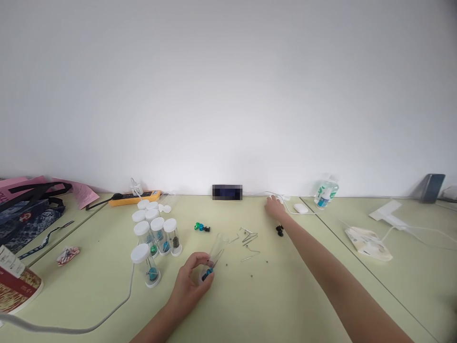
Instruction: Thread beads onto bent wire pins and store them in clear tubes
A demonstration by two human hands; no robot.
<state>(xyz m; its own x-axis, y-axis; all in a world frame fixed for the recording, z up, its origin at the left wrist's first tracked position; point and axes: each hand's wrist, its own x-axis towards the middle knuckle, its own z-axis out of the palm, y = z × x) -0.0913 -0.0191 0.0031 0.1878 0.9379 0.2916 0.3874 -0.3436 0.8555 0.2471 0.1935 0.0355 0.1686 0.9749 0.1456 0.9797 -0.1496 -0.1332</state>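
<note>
Near the table's front, my left hand (191, 281) has its fingers wrapped round a clear tube (216, 247) with blue and dark pieces at its lower end. My right hand (274, 208) reaches to the back of the table, by a white object and cable near the wall; what its fingers hold, if anything, is hidden. Bent metal wires (250, 236) lie between the hands. Green, blue and black pieces (202, 227) lie behind my left hand. Black pieces (279, 230) sit beside my right forearm. Several white-capped clear tubes (152, 267) stand to the left.
A yellow power strip (135, 198), a dark display (227, 192) and a clear bottle (326, 193) are along the wall. A white cable (107, 318) crosses the front left, near a red noodle cup (19, 286). A white packet (367, 243) lies right.
</note>
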